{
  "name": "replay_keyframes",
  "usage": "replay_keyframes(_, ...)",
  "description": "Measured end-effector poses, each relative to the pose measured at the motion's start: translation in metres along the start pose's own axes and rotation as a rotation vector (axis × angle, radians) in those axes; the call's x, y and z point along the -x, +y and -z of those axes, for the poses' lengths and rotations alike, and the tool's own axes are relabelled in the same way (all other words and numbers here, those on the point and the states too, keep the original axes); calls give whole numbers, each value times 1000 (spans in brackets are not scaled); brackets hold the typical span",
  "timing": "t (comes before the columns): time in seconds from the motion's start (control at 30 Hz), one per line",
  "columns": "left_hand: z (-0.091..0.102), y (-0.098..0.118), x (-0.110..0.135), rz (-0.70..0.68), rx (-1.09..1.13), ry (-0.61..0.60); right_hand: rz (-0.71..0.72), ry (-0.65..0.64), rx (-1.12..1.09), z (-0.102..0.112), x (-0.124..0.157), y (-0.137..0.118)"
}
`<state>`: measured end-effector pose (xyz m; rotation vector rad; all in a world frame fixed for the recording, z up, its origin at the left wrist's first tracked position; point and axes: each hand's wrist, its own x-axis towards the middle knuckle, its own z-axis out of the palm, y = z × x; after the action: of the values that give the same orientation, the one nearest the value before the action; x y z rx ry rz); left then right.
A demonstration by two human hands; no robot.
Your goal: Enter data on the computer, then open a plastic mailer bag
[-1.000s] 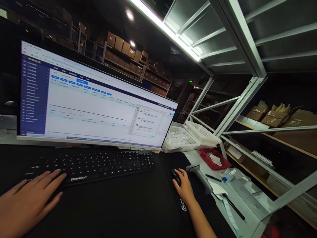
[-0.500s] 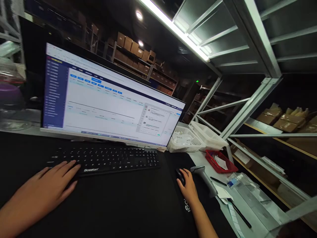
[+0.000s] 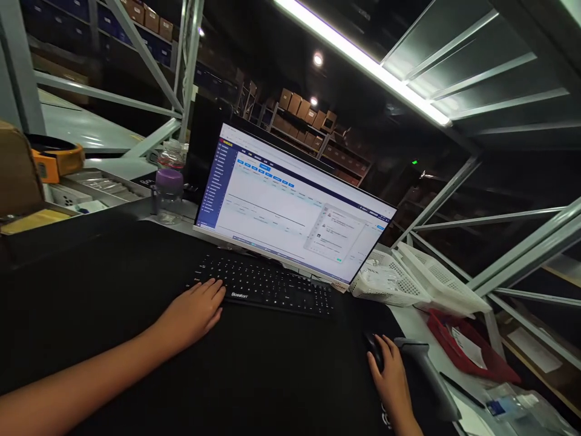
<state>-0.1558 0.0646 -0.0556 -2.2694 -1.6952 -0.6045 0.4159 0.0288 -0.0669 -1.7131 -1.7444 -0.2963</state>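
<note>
My left hand (image 3: 195,310) lies flat with its fingers stretched onto the left end of a black keyboard (image 3: 267,286). My right hand (image 3: 393,379) is curled over a black mouse (image 3: 374,350) on the dark desk mat (image 3: 254,375). Behind the keyboard stands a wide monitor (image 3: 290,209) showing a white software page with a blue side menu and a small pop-up window at its right.
A grey barcode scanner (image 3: 426,375) lies just right of the mouse. White mesh baskets (image 3: 408,280) and a red tray (image 3: 467,351) sit to the right. A purple-lidded jar (image 3: 169,195), a cardboard box (image 3: 18,175) and an orange tape dispenser (image 3: 54,158) are at the left. Metal racking surrounds the desk.
The camera has swung left and back, so the monitor and keyboard now sit further right and look smaller. Both hands stay on keyboard and mouse.
</note>
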Motion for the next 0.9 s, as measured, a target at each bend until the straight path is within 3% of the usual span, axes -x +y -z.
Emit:
replay_keyframes(0.37, -2, 4, 2, -56, 50, 42, -4, -4, 22, 3, 0, -1)
replay_keyframes(0.9, 13, 6, -1, 66, -1, 56, -6, 12, 30, 4, -1, 0)
